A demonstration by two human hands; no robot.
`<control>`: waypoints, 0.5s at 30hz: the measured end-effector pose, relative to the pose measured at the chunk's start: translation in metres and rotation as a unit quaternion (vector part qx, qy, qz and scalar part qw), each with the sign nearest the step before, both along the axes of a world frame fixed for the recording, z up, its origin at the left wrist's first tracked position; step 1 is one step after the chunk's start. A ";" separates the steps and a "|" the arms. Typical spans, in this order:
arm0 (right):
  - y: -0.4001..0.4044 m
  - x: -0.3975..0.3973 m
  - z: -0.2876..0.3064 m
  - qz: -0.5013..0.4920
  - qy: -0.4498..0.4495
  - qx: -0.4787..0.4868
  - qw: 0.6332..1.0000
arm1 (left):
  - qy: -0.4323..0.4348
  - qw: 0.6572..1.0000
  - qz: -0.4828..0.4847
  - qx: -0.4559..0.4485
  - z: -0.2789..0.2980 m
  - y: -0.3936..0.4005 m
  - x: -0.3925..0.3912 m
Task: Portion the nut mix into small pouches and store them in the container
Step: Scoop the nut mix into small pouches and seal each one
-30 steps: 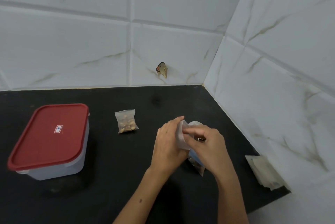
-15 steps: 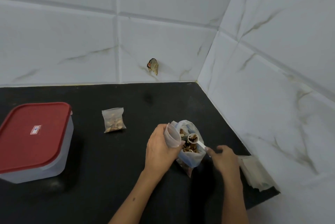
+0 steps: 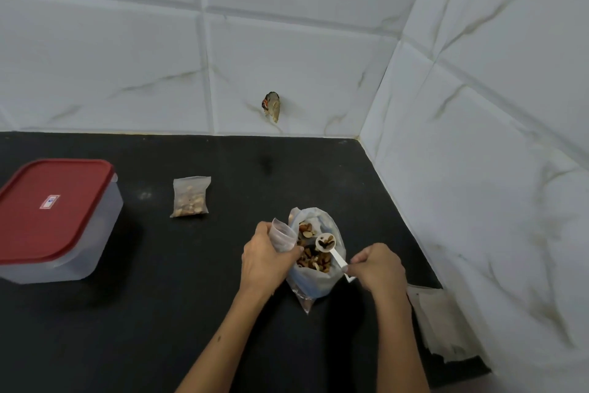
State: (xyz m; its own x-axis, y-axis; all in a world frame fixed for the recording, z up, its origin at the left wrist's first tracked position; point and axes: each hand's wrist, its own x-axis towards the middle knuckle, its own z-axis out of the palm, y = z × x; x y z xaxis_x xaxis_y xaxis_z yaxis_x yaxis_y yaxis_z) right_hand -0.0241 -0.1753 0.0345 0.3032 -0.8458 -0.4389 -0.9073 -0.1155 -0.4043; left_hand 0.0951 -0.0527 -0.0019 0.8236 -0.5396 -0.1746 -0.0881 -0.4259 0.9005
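Left hand: it grips a small empty pouch beside the nut bag.
Right hand: it pinches the white scoop, loaded, over the bag.
Filled pouch: on the tabletop, at 10 o'clock from the hands.
Container: at 9 o'clock, red lid on.

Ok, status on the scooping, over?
Left hand holds small pouch open; right hand pinches scoop, loaded, over nut bag. One filled pouch on counter. Container lidded. Nothing in the way.
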 end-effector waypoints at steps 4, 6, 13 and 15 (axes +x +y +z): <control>-0.011 -0.006 -0.007 0.035 -0.038 0.033 0.998 | 0.003 1.000 0.028 -0.011 -0.006 -0.001 -0.008; -0.013 -0.007 -0.010 0.048 -0.046 0.049 0.997 | 0.007 0.999 0.038 -0.013 -0.010 -0.001 -0.013; -0.018 -0.002 -0.002 0.109 -0.074 -0.037 0.991 | 0.031 0.997 0.074 0.018 -0.014 -0.005 -0.017; -0.017 0.002 0.001 0.123 -0.085 -0.060 0.987 | 0.041 0.996 0.081 0.012 -0.014 -0.007 -0.017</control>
State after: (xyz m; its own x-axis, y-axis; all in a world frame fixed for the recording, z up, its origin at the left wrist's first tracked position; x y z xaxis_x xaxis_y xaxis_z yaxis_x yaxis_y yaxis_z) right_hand -0.0216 -0.1925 0.0356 0.5660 -0.7809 -0.2643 -0.7663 -0.3800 -0.5181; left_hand 0.0777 -0.0600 -0.0160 0.8822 -0.3948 -0.2565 0.0572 -0.4508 0.8908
